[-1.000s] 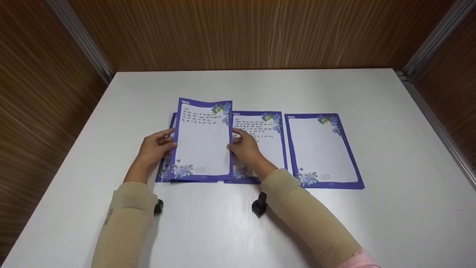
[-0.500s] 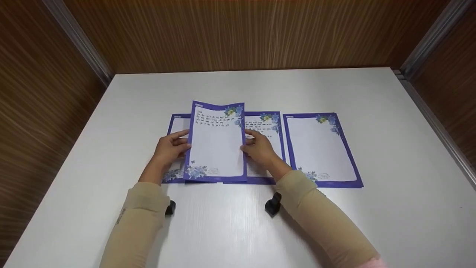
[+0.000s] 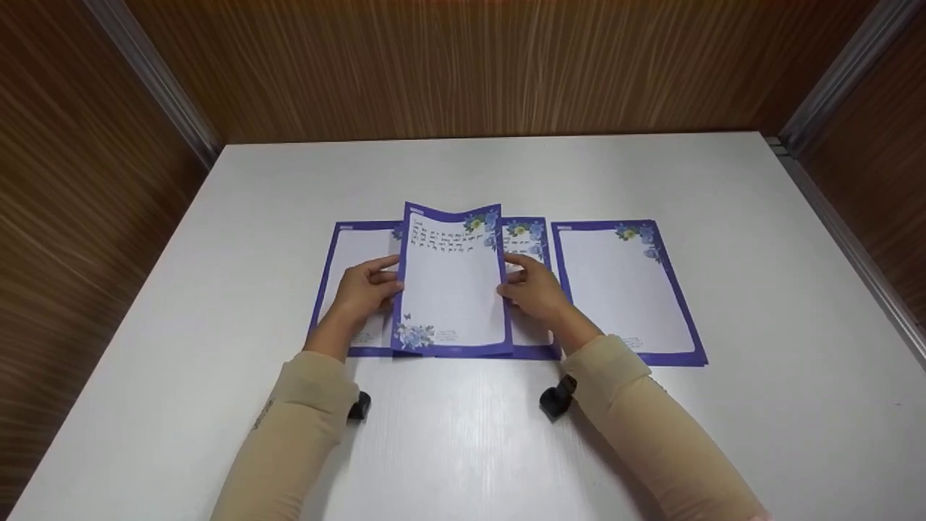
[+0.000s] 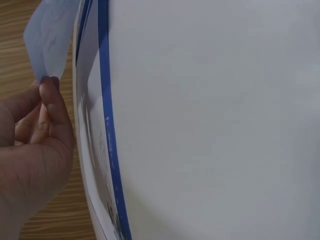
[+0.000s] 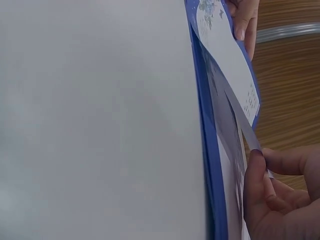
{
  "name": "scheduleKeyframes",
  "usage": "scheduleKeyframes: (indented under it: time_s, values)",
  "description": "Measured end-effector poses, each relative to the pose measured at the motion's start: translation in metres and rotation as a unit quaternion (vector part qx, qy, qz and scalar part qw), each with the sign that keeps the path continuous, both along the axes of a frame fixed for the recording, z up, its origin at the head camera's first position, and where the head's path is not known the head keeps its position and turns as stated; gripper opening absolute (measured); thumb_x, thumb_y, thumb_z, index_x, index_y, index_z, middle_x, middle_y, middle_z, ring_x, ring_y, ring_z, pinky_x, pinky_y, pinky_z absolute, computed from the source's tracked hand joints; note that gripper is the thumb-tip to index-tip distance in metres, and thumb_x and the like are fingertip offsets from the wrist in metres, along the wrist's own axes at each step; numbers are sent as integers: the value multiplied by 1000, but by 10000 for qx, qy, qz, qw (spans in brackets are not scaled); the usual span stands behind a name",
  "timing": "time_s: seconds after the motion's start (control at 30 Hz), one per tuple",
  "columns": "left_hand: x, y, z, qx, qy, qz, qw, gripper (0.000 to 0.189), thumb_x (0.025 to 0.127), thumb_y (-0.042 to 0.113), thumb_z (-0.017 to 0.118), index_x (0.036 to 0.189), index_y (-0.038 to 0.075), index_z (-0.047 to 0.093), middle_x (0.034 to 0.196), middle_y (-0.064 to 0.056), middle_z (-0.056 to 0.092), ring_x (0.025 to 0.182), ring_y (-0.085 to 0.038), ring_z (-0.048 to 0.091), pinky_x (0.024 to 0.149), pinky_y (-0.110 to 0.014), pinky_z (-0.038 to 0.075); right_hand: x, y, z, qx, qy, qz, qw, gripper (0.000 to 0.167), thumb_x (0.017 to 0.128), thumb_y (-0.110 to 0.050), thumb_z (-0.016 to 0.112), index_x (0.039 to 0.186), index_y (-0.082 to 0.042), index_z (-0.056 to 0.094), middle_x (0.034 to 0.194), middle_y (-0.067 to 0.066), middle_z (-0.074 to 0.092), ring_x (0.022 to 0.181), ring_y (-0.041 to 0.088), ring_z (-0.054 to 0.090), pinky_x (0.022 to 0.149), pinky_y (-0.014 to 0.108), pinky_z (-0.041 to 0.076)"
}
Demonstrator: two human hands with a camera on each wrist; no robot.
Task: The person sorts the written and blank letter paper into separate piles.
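A sheet of purple-bordered letter paper (image 3: 452,289), with blue flowers and a few handwritten lines at its top, is held up over the table by both hands. My left hand (image 3: 365,289) pinches its left edge between thumb and fingers, and my right hand (image 3: 535,289) pinches the right edge. The sheet bows slightly, its top edge dipping in the middle. Beneath it lie a left sheet (image 3: 354,250) and a middle sheet (image 3: 532,329) with handwriting, both partly covered. In the right wrist view the held sheet (image 5: 232,65) curves above the papers on the table.
To the right lies another purple-bordered sheet (image 3: 622,289) with no handwriting, a second edge peeking out below it. A white table (image 3: 463,449) carries everything. Wood-grain panels (image 3: 463,72) enclose its back and sides. Black wrist devices (image 3: 557,398) sit under the sleeves.
Both hands have carried the held sheet to the right, from over the left sheet to over the gap between left and middle sheets. More of the left sheet shows; less of the middle one.
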State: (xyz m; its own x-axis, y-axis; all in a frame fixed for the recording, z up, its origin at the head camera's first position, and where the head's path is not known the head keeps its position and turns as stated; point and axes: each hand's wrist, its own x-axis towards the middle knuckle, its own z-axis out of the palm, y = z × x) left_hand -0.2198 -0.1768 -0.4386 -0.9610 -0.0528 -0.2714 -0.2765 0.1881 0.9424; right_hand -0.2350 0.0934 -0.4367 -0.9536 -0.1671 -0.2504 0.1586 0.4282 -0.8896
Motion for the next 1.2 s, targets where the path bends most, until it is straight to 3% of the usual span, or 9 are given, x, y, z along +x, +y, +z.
scheduleKeyframes:
  time_s: [0.43,0.67,1.0,1.2]
  values:
    - [-2,29,-2,26,-38,-38,10000,51,86,-6,65,134,7,55,107,-13,64,88,-18,61,68,-24,55,3,28,3,180,-55,3,9998,60,90,-5,62,145,-8,38,116,18,59,92,26,62,69,31,54]
    - [-3,41,-1,32,-14,-64,10000,51,85,-8,65,134,6,55,103,-12,65,81,-16,61,62,-23,53,4,40,5,132,-59,18,9999,60,92,-3,60,146,-6,36,118,20,57,98,28,61,77,34,55]
    - [-5,58,-2,-372,116,-270,9989,50,85,-6,66,133,6,55,102,-11,65,76,-14,60,61,-22,53,4,56,5,222,-149,-137,9995,61,91,-3,61,146,-5,35,119,19,56,99,27,60,78,34,56]
    - [-6,60,-1,-686,82,-384,9969,50,86,-4,66,134,7,55,105,-12,66,76,-16,62,64,-24,54,4,60,5,340,-65,-190,9992,59,90,-2,62,144,-1,38,114,18,58,93,25,61,72,31,56]
